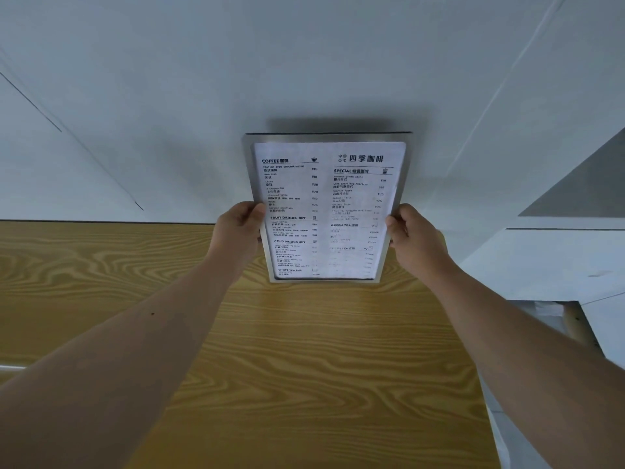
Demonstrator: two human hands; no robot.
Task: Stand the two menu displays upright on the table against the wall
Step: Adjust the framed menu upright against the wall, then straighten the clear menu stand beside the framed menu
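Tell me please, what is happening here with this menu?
A person holds one menu display by its two side edges, the left hand on the left edge and the right hand on the right. It is upright, facing the person, with the white wall just behind it, and its bottom edge is at or just above the wooden table. A second display is not in view.

both bare forearms reach forward and slightly inward from the lower corners of the view. the left hand is curled with its thumb forward and fingers wrapped behind, clamped on one side edge of the menu display. the right hand mirrors it on the opposite edge, knuckles outward.
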